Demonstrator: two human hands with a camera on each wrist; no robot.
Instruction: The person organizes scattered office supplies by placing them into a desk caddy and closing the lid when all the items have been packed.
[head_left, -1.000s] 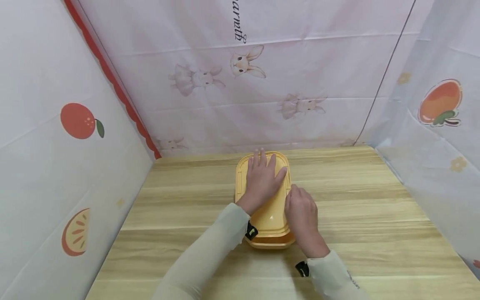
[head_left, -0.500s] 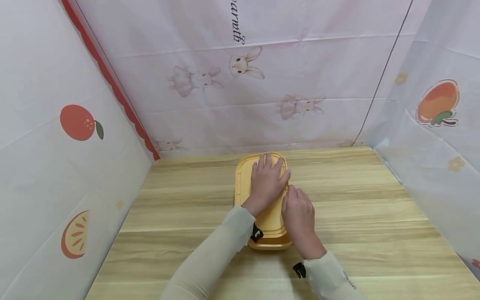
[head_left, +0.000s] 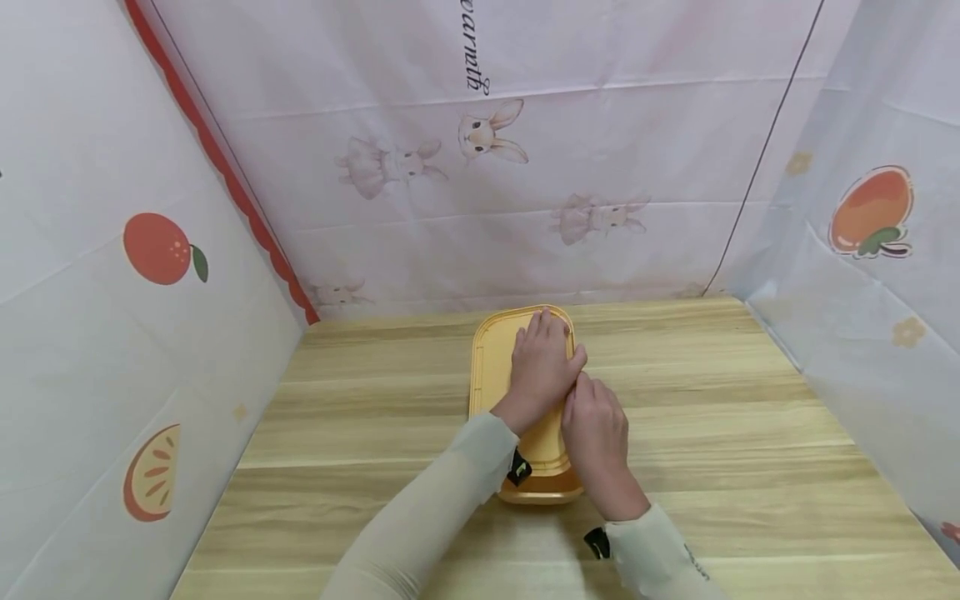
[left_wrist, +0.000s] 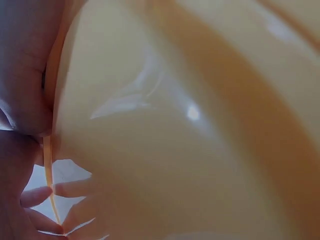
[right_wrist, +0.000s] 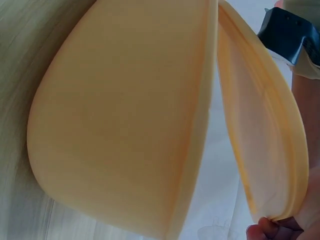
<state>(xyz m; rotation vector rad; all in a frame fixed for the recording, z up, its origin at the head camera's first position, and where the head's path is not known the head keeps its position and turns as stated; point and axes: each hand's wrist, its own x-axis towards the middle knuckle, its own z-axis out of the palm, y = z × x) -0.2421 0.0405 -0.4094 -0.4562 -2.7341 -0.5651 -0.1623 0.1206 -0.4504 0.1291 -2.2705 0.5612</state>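
In the head view a yellow-orange plastic box (head_left: 542, 497) stands near the table's back edge, its rounded lid (head_left: 491, 358) over it. My left hand (head_left: 542, 365) rests on the lid's far right part, thumb reaching over the right edge. Beside it my right hand (head_left: 596, 429) is curled, fingertips pinching the lid's right rim. The right wrist view shows the lid (right_wrist: 295, 150) slanted up from the box (right_wrist: 120, 115), with a gap between. Fingers (right_wrist: 267, 230) hold its edge there. Glossy yellow plastic (left_wrist: 150, 125) fills the left wrist view, fingers along its left edge.
The wood-grain table (head_left: 360, 433) spreads around the box. A printed cloth wall (head_left: 420, 242) rises right behind it, with more cloth walls (head_left: 75, 358) at both sides. A black wrist camera (head_left: 597, 543) sits on each sleeve.
My left hand has slid right across the lid, its fingers drawn together from a spread. The right hand keeps its hold at the rim, having shifted slightly left.
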